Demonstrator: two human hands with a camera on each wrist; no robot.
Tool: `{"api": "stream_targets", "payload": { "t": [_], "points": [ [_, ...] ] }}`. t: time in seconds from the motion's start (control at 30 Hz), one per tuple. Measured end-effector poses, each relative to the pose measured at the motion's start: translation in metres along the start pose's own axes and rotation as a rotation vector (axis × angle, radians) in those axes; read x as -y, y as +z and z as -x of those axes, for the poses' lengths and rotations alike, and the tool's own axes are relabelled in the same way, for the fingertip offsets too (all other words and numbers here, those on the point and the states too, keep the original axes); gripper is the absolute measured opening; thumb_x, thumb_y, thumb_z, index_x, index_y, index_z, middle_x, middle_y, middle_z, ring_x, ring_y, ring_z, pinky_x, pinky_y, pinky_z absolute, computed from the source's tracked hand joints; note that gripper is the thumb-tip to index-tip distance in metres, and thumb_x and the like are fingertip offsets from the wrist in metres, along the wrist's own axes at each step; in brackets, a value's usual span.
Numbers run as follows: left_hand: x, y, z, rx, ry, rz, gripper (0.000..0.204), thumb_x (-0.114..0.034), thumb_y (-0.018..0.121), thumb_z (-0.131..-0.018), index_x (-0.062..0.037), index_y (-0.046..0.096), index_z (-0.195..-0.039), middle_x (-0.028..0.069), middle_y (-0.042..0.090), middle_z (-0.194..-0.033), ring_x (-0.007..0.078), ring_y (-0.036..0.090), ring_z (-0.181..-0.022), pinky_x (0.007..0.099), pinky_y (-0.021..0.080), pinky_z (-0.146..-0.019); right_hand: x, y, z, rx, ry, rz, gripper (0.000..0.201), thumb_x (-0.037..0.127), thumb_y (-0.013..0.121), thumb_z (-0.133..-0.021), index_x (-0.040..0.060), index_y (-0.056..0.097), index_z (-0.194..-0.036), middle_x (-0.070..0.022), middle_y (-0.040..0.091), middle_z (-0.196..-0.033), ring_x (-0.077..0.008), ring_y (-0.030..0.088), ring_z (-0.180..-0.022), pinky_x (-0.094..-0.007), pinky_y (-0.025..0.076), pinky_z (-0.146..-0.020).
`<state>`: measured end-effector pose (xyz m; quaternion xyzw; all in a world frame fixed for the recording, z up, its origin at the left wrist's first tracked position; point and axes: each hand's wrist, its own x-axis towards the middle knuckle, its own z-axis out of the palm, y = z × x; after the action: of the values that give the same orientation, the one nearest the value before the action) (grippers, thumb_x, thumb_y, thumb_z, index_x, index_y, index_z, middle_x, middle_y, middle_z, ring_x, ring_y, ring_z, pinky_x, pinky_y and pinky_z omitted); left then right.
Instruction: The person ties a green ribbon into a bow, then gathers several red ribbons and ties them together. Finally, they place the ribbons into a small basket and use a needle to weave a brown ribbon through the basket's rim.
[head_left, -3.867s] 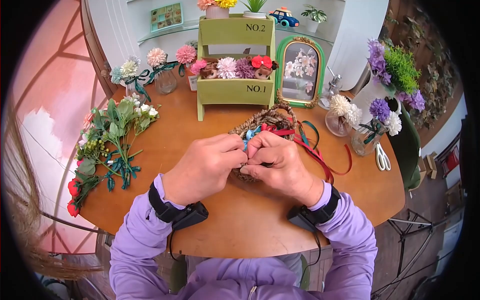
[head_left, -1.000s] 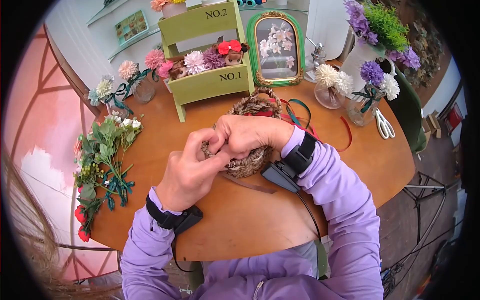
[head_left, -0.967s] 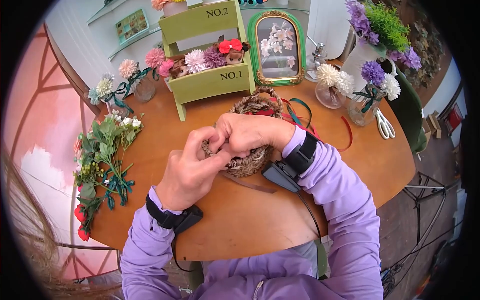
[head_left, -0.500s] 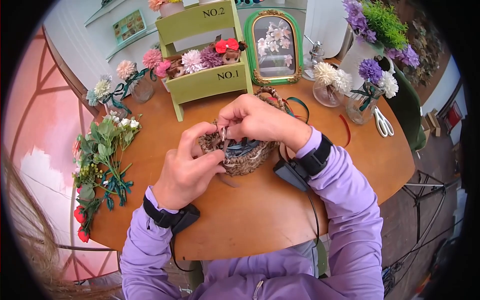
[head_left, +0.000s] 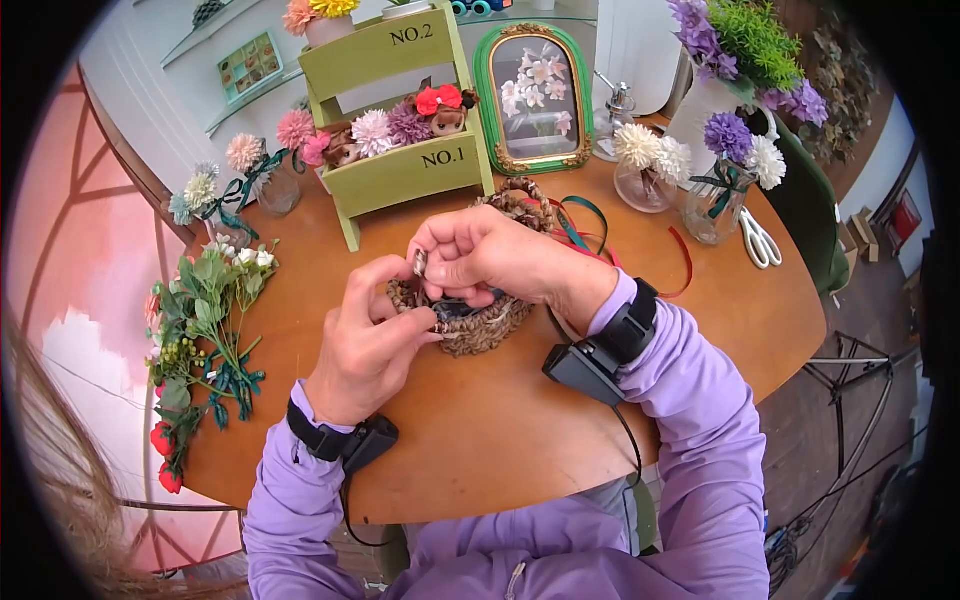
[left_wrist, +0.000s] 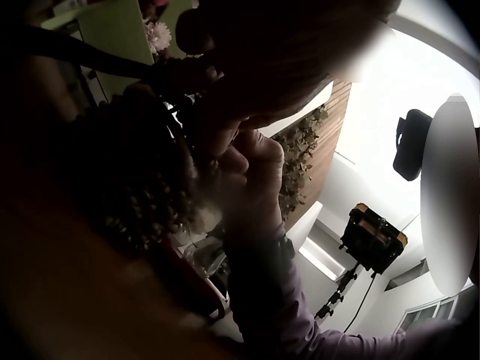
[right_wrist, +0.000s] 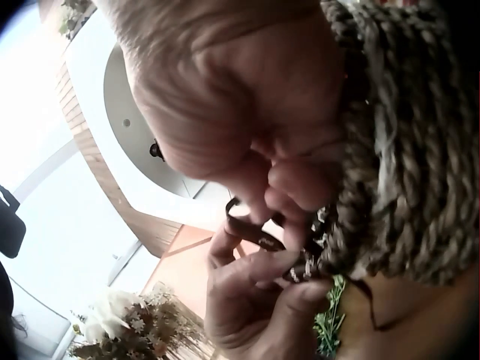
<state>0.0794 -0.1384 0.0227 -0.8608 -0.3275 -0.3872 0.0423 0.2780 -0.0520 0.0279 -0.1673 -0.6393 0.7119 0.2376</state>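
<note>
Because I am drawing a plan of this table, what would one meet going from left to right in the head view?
Leafy flower bunch → left hand → right hand → round glass vase → white-handled scissors.

The head view is bright and fairly crisp, its scene bowing toward black corners. The left wrist view is dim, the woven basket sunk in shadow and perhaps slightly blurred, against white glare at right. In the right wrist view, glare bleaches the left side.
</note>
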Motion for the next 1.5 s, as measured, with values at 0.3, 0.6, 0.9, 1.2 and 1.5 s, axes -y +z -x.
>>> {"api": "stream_targets", "payload": {
  "t": [0.3,0.6,0.9,1.2,1.5],
  "points": [
    [0.001,-0.002,0.001,0.011,-0.004,0.001,0.027,0.004,0.079,-0.065,-0.0030,0.067,-0.088,0.0133,0.049,-0.111,0.0083,0.047,-0.050,0.0259,0.039,-0.046,0.009,-0.007,-0.001,-0.212,-0.337,-0.010,0.008,0.001,0.053,-0.090,0.0037,0.060,-0.095,-0.0077,0.064,-0.102,-0.0113,0.059,-0.081,-0.0249,0.048,-0.075],
    [-0.001,-0.010,-0.005,0.065,-0.001,0.057,0.023,0.000,0.078,-0.069,-0.0031,0.065,-0.088,0.0119,0.054,-0.102,0.0151,0.054,-0.055,0.0293,0.045,-0.050,0.054,-0.016,0.027,-0.555,-0.214,-0.041,0.018,0.026,0.054,-0.101,0.0093,0.055,-0.092,0.0093,0.031,-0.062,-0.0011,0.019,-0.047,-0.0213,0.016,-0.043],
    [0.002,-0.011,-0.006,0.098,-0.023,0.198,0.017,0.002,0.071,-0.077,-0.0012,0.062,-0.092,0.0113,0.061,-0.089,0.0291,0.064,-0.075,0.0354,0.051,-0.059,0.077,-0.051,0.055,-0.346,-0.151,0.655,0.016,0.019,0.068,-0.091,0.0036,0.064,-0.091,0.0045,0.059,-0.074,-0.0017,0.050,-0.060,-0.0204,0.041,-0.054],
    [-0.001,-0.008,-0.005,0.123,-0.146,0.350,0.012,0.007,0.062,-0.082,0.0012,0.057,-0.091,0.0128,0.063,-0.089,0.0223,0.059,-0.065,0.0308,0.047,-0.057,0.088,-0.032,0.067,-0.315,0.441,1.142,0.013,0.006,0.072,-0.079,0.0025,0.071,-0.091,-0.0098,0.067,-0.072,-0.0164,0.065,-0.064,-0.0298,0.050,-0.061],
    [-0.005,-0.005,-0.007,0.166,-0.235,0.424,0.013,0.009,0.061,-0.078,0.0029,0.055,-0.088,0.0144,0.061,-0.084,0.0288,0.062,-0.075,0.0342,0.050,-0.067,0.043,0.005,0.028,-0.010,-0.038,0.979,0.023,0.010,0.071,-0.079,0.0005,0.069,-0.100,-0.0146,0.068,-0.085,-0.0298,0.065,-0.082,-0.0398,0.050,-0.073]
  ]
}}
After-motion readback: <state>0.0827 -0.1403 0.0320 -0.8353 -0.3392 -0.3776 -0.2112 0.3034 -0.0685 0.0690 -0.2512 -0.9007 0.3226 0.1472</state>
